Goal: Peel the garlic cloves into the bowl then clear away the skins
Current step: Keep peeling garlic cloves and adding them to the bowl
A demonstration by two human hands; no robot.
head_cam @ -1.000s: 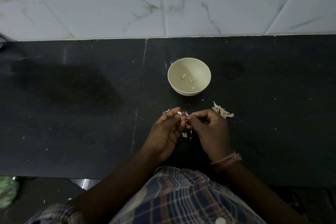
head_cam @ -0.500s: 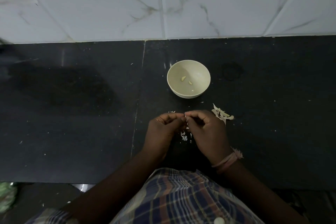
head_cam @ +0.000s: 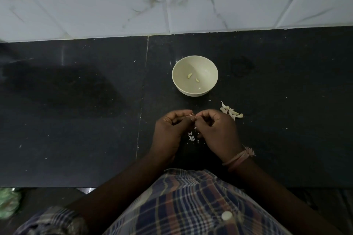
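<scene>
Your left hand and right hand both pinch one garlic clove above scattered skins; bowl beyond.

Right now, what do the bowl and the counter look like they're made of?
Bowl: likely plastic or melamine, possibly ceramic; cream, smooth, matte, with a thin even rim. Counter: looks like polished black stone, maybe granite; dark, faintly reflective slabs meeting at a visible joint.

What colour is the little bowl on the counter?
The bowl is a pale cream, plain with no pattern; the head view shows it clearly.
</scene>
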